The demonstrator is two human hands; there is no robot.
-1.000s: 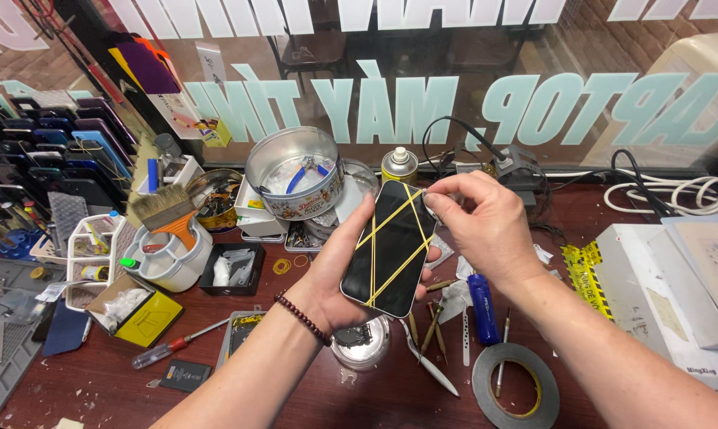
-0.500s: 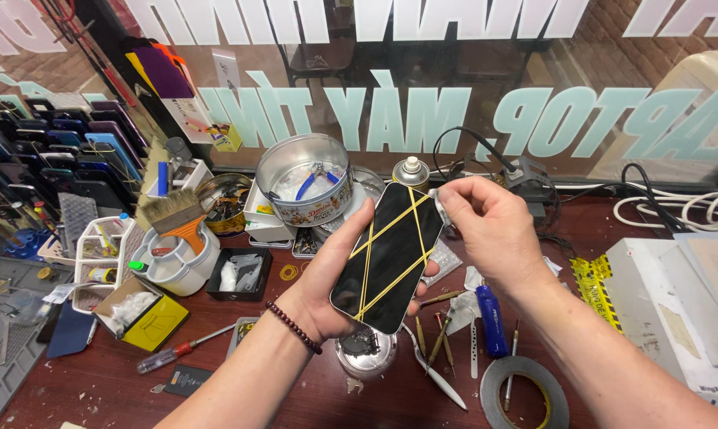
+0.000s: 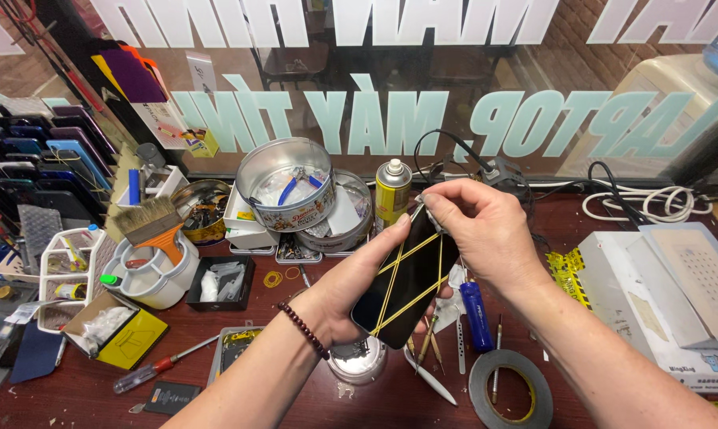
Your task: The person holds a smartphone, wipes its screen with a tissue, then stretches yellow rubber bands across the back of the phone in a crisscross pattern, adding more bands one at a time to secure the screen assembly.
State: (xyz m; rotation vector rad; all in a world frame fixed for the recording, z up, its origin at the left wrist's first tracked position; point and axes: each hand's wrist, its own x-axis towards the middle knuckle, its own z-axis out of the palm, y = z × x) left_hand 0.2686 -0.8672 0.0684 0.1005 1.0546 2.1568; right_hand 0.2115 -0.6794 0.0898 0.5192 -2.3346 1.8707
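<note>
A black smartphone point(image 3: 410, 287) wrapped in several yellow rubber bands point(image 3: 406, 270) is held tilted above the desk. My left hand point(image 3: 351, 290) cradles it from below, fingers behind its back and a bead bracelet on the wrist. My right hand point(image 3: 482, 230) pinches the phone's upper end, gripping a rubber band at the top corner. Under the phone sits a small round metal tin point(image 3: 359, 361), partly hidden.
The dark red desk point(image 3: 81, 401) holds a yellow spray can point(image 3: 392, 191), round metal tins point(image 3: 286, 187), a brush point(image 3: 154, 224) in a white cup, a red screwdriver point(image 3: 156, 369), a blue-handled tool point(image 3: 476, 316), a tape roll point(image 3: 510, 389), loose rubber bands point(image 3: 273, 279) and a white device point(image 3: 653, 302) at right.
Both hands and the phone have shifted slightly. My right hand has moved up to the phone's top corner, pulling a rubber band there.
</note>
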